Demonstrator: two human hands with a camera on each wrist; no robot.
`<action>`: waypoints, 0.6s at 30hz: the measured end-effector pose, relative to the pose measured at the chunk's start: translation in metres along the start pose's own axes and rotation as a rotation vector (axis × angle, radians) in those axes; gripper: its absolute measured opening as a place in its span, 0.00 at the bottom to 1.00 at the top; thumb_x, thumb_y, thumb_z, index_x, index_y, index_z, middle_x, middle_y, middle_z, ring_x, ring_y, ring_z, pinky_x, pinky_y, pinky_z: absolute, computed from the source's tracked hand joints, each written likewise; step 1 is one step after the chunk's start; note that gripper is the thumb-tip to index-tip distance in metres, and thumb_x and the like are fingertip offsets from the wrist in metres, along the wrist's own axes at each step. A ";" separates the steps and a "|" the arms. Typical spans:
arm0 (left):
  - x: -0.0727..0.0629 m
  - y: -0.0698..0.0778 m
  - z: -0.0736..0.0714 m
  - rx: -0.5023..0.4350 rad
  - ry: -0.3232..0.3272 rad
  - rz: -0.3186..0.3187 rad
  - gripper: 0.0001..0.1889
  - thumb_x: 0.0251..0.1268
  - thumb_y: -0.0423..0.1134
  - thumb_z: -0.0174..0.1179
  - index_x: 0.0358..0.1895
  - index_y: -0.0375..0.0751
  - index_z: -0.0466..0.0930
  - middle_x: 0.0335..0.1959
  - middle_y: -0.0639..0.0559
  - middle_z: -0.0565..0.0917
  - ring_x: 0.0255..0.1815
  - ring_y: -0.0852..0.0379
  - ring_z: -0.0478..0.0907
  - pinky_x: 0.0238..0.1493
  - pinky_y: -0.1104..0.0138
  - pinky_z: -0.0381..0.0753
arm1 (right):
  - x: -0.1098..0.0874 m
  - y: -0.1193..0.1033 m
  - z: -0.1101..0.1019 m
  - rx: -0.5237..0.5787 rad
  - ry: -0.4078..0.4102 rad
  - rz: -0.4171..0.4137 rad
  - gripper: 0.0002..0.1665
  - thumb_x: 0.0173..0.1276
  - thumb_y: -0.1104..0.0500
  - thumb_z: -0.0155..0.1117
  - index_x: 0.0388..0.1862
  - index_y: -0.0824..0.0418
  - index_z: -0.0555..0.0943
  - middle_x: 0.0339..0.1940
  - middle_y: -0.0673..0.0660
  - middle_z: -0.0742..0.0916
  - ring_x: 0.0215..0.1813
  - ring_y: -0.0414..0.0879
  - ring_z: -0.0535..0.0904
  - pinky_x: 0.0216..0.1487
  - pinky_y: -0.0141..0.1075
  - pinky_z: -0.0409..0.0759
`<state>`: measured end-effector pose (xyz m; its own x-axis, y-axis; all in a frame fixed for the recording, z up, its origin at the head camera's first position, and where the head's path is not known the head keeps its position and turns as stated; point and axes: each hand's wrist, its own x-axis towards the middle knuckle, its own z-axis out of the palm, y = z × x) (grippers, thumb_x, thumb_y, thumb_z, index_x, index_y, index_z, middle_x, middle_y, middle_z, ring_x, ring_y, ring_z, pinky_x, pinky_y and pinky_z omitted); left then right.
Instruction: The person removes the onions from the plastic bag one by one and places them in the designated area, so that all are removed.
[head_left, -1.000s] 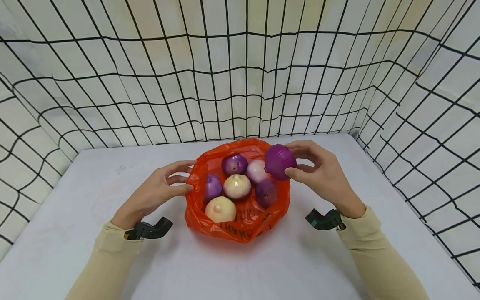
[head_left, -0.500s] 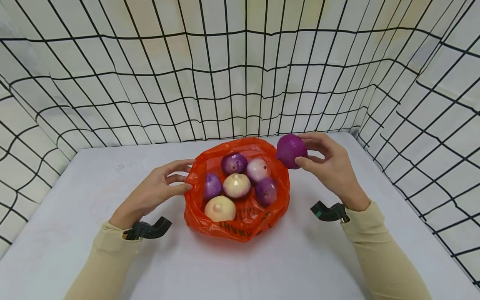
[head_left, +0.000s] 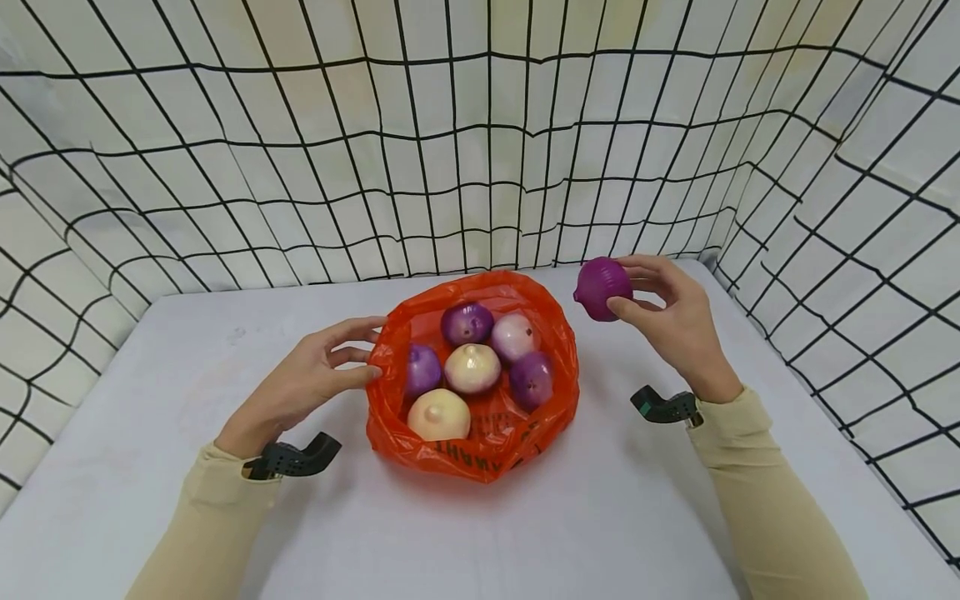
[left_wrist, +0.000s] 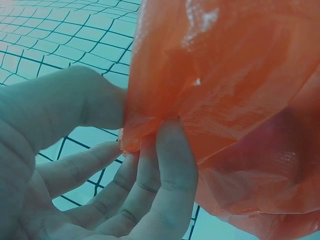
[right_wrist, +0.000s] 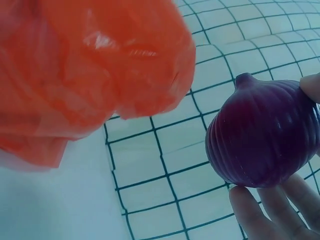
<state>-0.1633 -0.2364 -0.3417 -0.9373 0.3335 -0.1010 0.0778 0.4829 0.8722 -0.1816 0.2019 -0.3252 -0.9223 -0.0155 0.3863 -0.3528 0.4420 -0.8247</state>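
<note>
In the head view, my right hand (head_left: pixel 675 325) holds a purple onion (head_left: pixel 602 288) between thumb and fingers, raised to the right of a red plastic bag (head_left: pixel 393 446). The right wrist view shows the ribbed, pointed-top onion (right_wrist: pixel 265 132) gripped from both sides. My left hand (head_left: pixel 300 383) pinches the bag's left rim; its thumb and fingers close on the thin plastic (left_wrist: pixel 145 125) in the left wrist view. Inside the wide-mouthed bag lie several onions: a cream one (head_left: pixel 438 415), a pale one with a purple base (head_left: pixel 472 369), a pinkish one (head_left: pixel 514 336) and darker purple ones (head_left: pixel 531 381).
The bag stands on a white table (head_left: pixel 480 542). Black netting (head_left: pixel 487 125) over a white backing rises behind the table and along both sides. A dark wrist camera mount (head_left: pixel 300 457) sits at each sleeve cuff.
My right hand has carried the purple onion up and to the right, from over the bag's right rim to beyond it. My left hand has stayed at the left rim.
</note>
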 end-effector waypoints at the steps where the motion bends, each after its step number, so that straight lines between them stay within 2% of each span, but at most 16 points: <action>1: 0.000 0.000 0.000 0.000 -0.001 0.001 0.35 0.69 0.41 0.64 0.78 0.51 0.65 0.72 0.42 0.72 0.67 0.41 0.78 0.60 0.50 0.87 | 0.001 0.002 0.000 -0.004 0.002 0.000 0.29 0.69 0.58 0.73 0.68 0.52 0.78 0.62 0.55 0.83 0.60 0.39 0.80 0.53 0.20 0.82; 8: 0.001 0.000 0.000 -0.006 -0.003 0.004 0.35 0.69 0.40 0.65 0.78 0.50 0.65 0.72 0.42 0.72 0.66 0.42 0.79 0.59 0.53 0.87 | 0.005 0.015 0.000 -0.044 0.004 0.031 0.29 0.69 0.55 0.73 0.68 0.50 0.78 0.63 0.55 0.84 0.59 0.38 0.80 0.52 0.19 0.81; 13: 0.002 -0.001 0.000 -0.014 -0.005 0.011 0.35 0.69 0.40 0.65 0.78 0.50 0.65 0.71 0.42 0.72 0.66 0.42 0.79 0.58 0.54 0.88 | 0.007 0.025 0.000 -0.080 0.003 0.055 0.30 0.69 0.53 0.73 0.69 0.50 0.78 0.64 0.57 0.84 0.61 0.43 0.80 0.53 0.19 0.81; 18: 0.001 -0.001 -0.001 -0.017 -0.003 0.007 0.35 0.69 0.39 0.65 0.78 0.50 0.65 0.71 0.42 0.72 0.66 0.42 0.79 0.58 0.55 0.88 | 0.009 0.036 0.001 -0.117 -0.014 0.085 0.31 0.69 0.52 0.73 0.70 0.50 0.77 0.65 0.58 0.84 0.64 0.50 0.80 0.58 0.25 0.83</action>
<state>-0.1649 -0.2371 -0.3428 -0.9359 0.3388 -0.0961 0.0786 0.4670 0.8808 -0.2027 0.2166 -0.3520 -0.9504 0.0142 0.3106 -0.2535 0.5435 -0.8002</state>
